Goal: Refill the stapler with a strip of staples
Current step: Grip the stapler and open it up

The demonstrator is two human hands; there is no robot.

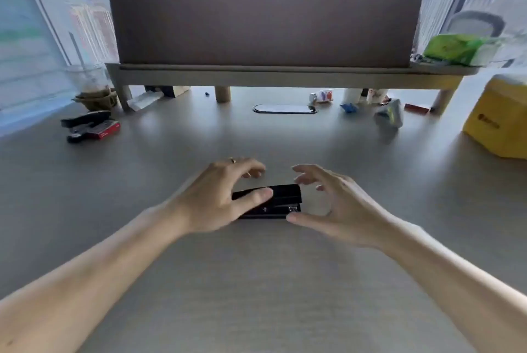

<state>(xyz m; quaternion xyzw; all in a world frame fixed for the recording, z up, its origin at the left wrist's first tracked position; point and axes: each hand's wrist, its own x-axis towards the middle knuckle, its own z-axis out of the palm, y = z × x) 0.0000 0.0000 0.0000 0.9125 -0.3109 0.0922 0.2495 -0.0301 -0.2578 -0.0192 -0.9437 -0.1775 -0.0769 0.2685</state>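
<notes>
A black stapler (285, 198) lies flat on the grey desk (256, 281), closed, its metal nose pointing right. My left hand (219, 196) rests over its left end, thumb lying along the top and fingers curled behind it. My right hand (336, 204) hovers just right of the nose with fingers spread, thumb low near the front corner; whether it touches the stapler I cannot tell. A red staple box (104, 129) sits far left. No loose strip of staples is visible.
A second black stapler (82, 124) lies by the red box at the far left. A brown divider panel (265, 25) stands on a raised shelf at the back. A yellow box (502, 119) sits at right, small clutter and a plastic cup (88, 82) along the back.
</notes>
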